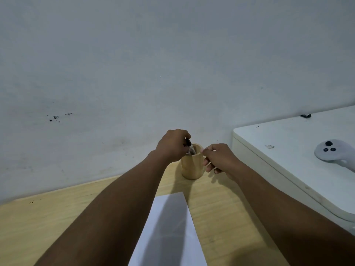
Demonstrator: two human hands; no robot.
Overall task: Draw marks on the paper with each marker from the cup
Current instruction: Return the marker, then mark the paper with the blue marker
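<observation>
A light wooden cup (pixel 191 167) stands on the wooden table near the wall. My left hand (pixel 172 145) is above its left rim, fingers closed on a dark marker (pixel 190 147) whose lower end is inside the cup. My right hand (pixel 219 159) grips the cup's right side, thumb at the rim and fingers curled against the wall of the cup. A white sheet of paper (pixel 169 233) lies on the table between my forearms, nearer to me; no marks show on its visible part.
The wooden table (pixel 57 217) meets a pale wall just behind the cup. To the right stands a higher white surface (pixel 288 154) with a white game controller (pixel 332 150) and a small dark object (pixel 305 115) on it.
</observation>
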